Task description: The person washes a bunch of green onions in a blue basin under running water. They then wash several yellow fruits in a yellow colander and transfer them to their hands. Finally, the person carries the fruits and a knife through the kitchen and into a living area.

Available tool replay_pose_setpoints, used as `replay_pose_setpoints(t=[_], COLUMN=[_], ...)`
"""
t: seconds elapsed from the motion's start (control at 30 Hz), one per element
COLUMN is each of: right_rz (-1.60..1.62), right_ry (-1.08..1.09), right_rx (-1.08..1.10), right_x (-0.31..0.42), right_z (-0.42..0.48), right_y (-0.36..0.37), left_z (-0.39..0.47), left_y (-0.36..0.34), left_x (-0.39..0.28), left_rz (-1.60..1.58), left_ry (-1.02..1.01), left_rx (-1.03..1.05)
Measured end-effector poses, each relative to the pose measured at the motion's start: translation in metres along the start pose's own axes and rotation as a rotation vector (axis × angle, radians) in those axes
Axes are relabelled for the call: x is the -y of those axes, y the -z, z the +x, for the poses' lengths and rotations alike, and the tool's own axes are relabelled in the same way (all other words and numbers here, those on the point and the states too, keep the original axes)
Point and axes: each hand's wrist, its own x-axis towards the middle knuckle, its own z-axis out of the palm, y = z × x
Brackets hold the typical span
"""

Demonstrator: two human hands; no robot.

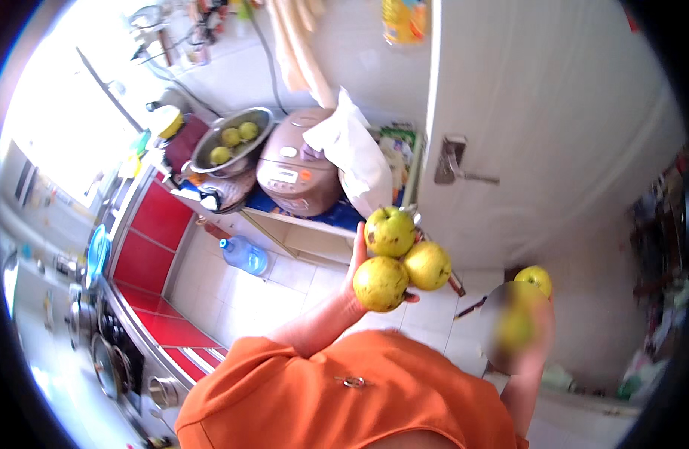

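Note:
My left hand (358, 269) holds several yellow-green fruits, likely pears or apples, bunched together: one at the top (389, 231), one at the lower left (380, 283) and one at the right (428, 265). On the right, my right hand (538, 331) is partly blurred. It holds a yellow fruit (534, 280) near its fingertips and another, blurred yellow-green one lower down (515, 325). Farther off to the left, a metal basin (201, 149) holds more of the same fruit (248, 131).
A rice cooker (299, 163) and a white bag (358, 163) stand beside the basin on a low cabinet. A blue water jug (244, 255) is on the tiled floor. A door with a handle (473, 177) rises at the right. Pots (106, 365) line the counter at the left.

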Motion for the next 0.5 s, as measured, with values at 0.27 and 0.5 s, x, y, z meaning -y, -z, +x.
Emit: replay_pose_setpoints(t=[0.27, 0.5], right_rz=[0.015, 0.198], right_ry=[-0.015, -0.09], right_rx=[0.258, 0.306], right_x=[0.002, -0.01], right_z=[0.084, 0.141], right_y=[0.011, 0.021], left_z=[-0.046, -0.051], left_y=[0.01, 0.017], left_x=[0.04, 0.041], left_rz=[0.073, 0.057], left_ry=[-0.336, -0.506], left_rx=[0.068, 0.142])
